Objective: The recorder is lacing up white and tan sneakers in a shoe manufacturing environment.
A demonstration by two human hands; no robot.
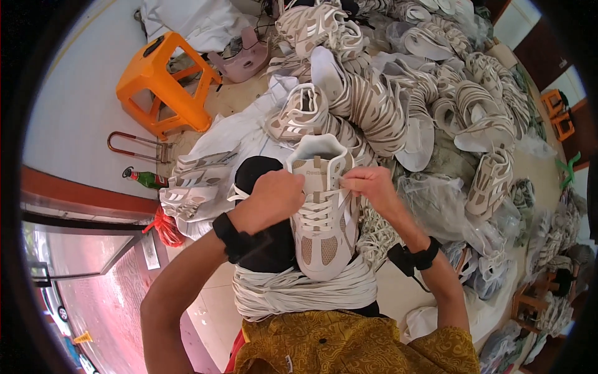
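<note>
A beige and white sneaker [319, 240] rests on my lap, toe toward me, with a white shoelace [316, 215] crossing its lower eyelets. My left hand [274, 198] is closed at the left edge of the eyelets, its fingertips partly hidden behind the hand; a loose white lace end shows behind it. On the other side, my right hand [372, 187] pinches the lace at an upper right eyelet. A thick bundle of white laces [299, 293] lies across my lap below the toe.
Stacked sneaker uppers [380, 112] fill the floor ahead and to the right, some under clear plastic [448, 209]. An orange stool [165, 87], a green bottle [148, 179] and a red string bundle [166, 227] are at the left. More laces [378, 240] hang beside my right knee.
</note>
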